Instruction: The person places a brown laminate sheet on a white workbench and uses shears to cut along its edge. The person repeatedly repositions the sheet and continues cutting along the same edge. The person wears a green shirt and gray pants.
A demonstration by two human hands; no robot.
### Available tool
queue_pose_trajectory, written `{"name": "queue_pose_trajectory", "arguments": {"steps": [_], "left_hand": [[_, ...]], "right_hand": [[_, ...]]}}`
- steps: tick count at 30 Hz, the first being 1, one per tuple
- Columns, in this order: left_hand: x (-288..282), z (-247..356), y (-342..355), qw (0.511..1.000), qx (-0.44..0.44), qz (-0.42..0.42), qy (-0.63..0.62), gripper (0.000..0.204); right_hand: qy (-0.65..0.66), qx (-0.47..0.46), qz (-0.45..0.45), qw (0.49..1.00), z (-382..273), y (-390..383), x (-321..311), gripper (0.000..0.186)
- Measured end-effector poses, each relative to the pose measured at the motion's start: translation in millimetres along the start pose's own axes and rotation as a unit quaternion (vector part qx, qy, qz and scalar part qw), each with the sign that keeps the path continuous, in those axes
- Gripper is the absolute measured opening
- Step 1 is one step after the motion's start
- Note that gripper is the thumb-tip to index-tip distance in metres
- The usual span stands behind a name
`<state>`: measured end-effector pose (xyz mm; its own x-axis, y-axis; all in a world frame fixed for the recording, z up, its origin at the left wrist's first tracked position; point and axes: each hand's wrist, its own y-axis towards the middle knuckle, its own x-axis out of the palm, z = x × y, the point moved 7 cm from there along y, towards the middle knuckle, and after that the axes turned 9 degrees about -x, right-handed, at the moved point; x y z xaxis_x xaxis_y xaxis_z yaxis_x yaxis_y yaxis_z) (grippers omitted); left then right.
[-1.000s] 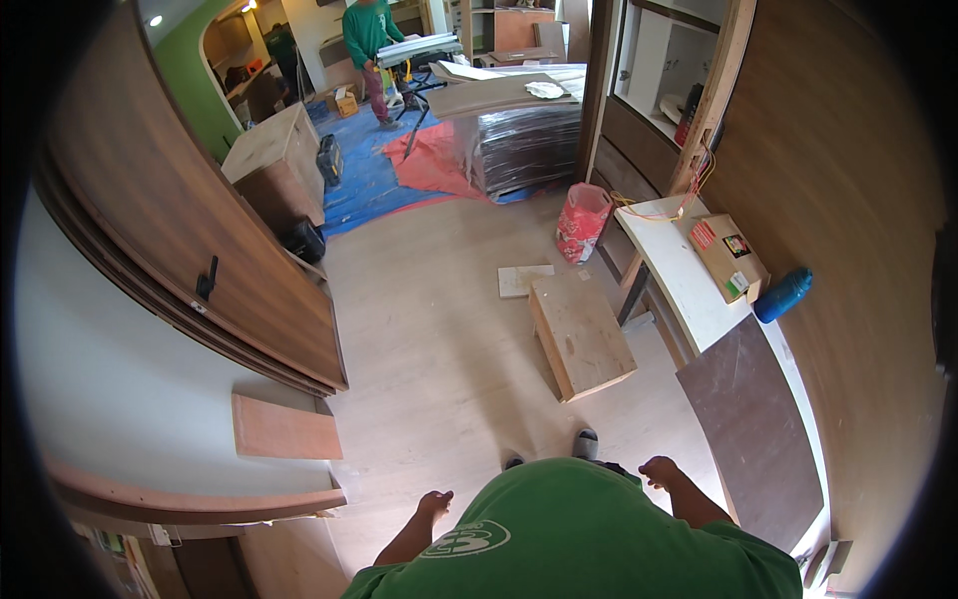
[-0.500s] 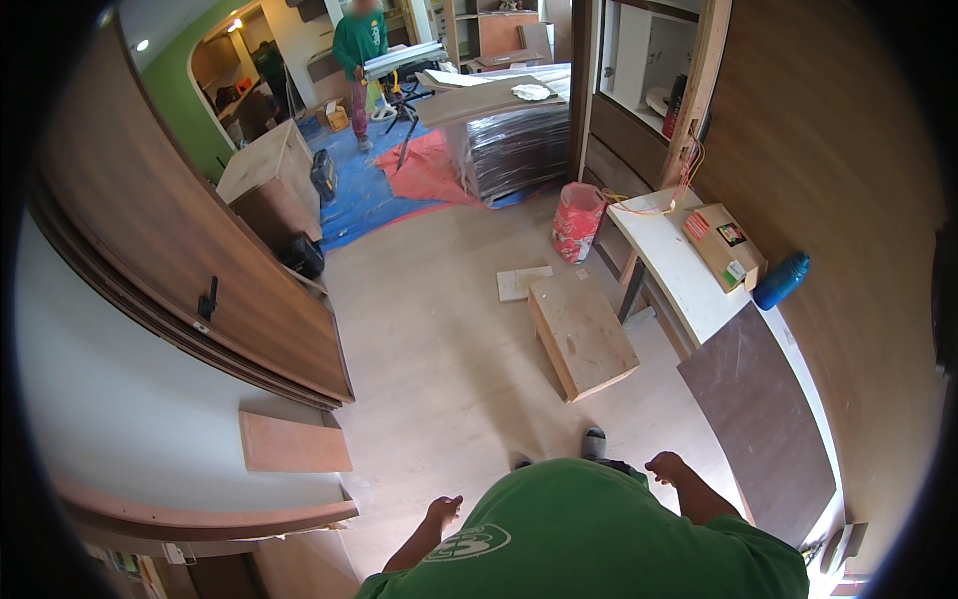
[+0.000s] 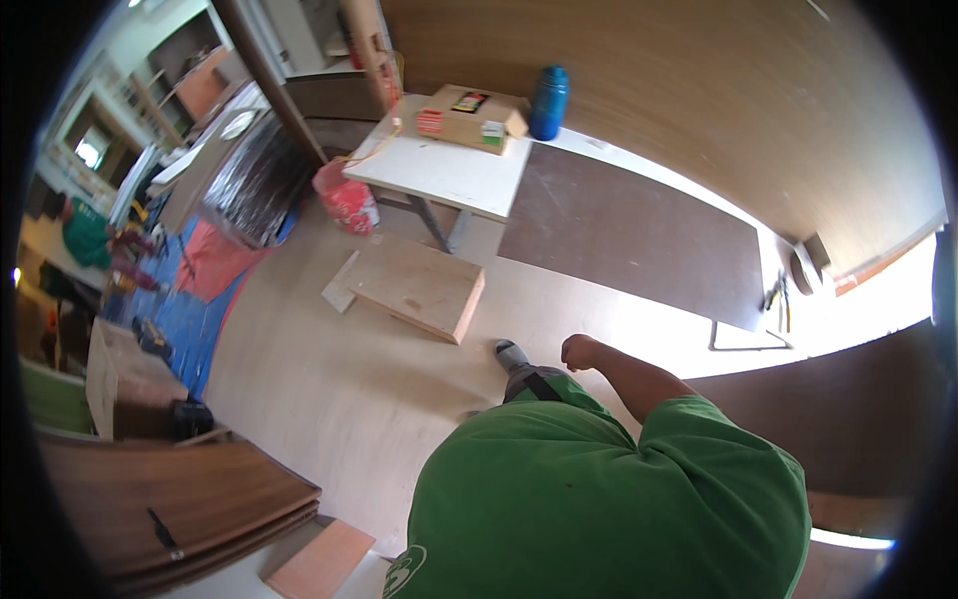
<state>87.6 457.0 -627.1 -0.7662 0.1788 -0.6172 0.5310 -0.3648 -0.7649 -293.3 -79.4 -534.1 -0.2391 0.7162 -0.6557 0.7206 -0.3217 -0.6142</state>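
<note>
My right hand (image 3: 578,351) hangs in front of my green shirt, above the pale floor and close to my shoe (image 3: 510,352). Its fingers are curled in loosely, and nothing shows in them. My left hand is out of view; the shirt fills the lower middle. Ahead of me, a low wooden box-like platform (image 3: 419,285) rests on the floor, the large thing nearest to my right hand. A flat pale board (image 3: 340,287) lies against its left side.
Beyond the platform, a white table (image 3: 439,175) bears a cardboard box (image 3: 469,115) and a blue bottle (image 3: 549,103). A dark brown panel (image 3: 634,235) lies to its right. A red-and-white bucket (image 3: 347,198) stands left. Another person (image 3: 88,235) is at far left, near blue sheeting (image 3: 175,319).
My view has turned right, so the table and brown panel now lie ahead and the door has shifted to the lower left. My left hand has left the view.
</note>
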Motion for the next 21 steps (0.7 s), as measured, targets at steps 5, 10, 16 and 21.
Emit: {"name": "queue_pose_trajectory", "arguments": {"steps": [5, 10, 16, 21], "left_hand": [[-23.6, 28.2, 31.2, 0.997, 0.032, -0.025, 0.060, 0.077], [-59.7, 79.4, 78.9, 0.995, 0.088, -0.051, 0.017, 0.065], [-75.9, 156.9, 98.1, 0.989, 0.142, -0.015, 0.033, 0.052], [-41.6, 220.6, 66.8, 0.910, 0.281, 0.049, 0.300, 0.044]], "right_hand": [[0.137, 0.207, -0.085, 0.965, 12.5, -94.1, 39.2, 0.040], [0.189, 0.298, -0.046, 0.935, 55.0, -162.3, 89.9, 0.049], [0.121, 0.280, 0.176, 0.936, 85.4, -190.9, 62.6, 0.030], [0.262, 0.272, 0.358, 0.854, 88.0, -221.5, -21.7, 0.027]]}}
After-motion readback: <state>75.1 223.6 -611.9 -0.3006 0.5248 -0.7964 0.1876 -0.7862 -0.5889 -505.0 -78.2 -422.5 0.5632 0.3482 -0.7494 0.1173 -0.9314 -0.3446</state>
